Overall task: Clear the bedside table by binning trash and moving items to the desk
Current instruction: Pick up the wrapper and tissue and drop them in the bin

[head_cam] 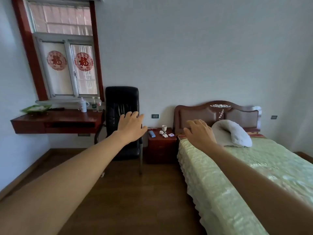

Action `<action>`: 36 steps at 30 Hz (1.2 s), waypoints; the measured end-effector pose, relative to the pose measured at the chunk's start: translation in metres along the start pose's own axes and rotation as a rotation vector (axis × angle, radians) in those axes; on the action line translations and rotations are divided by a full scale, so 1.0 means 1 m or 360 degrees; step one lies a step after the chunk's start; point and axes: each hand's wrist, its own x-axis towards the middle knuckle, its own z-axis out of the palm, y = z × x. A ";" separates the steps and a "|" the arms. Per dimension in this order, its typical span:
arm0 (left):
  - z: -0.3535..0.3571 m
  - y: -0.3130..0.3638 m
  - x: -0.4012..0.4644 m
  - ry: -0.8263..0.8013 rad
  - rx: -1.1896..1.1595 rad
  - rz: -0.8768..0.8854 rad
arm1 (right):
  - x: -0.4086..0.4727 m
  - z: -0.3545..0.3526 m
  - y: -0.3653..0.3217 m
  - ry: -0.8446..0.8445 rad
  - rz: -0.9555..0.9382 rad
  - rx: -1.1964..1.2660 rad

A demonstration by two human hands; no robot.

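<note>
2 bare hands, the left hand and right hand, stretch forward with fingers spread and nothing held, apparently reaching toward the bedside table well ahead, between a black chair and the bed. On it sit a white cup, a blue case and crumpled scraps, likely the trash. The desk hangs under the window at left. No bin is visible, and the small items are too distant to identify.
</note>
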 end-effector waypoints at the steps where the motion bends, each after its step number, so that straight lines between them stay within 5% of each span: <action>1: 0.008 0.007 0.010 -0.0033 0.0028 0.0000 | 0.007 0.006 0.009 0.0000 0.0000 -0.0012; 18: 0.133 0.079 0.215 -0.0063 0.0014 -0.0012 | 0.182 0.103 0.164 -0.0143 0.0035 -0.0052; 36: 0.318 -0.010 0.422 -0.0175 -0.0018 0.0018 | 0.403 0.294 0.184 -0.0236 0.0118 0.0021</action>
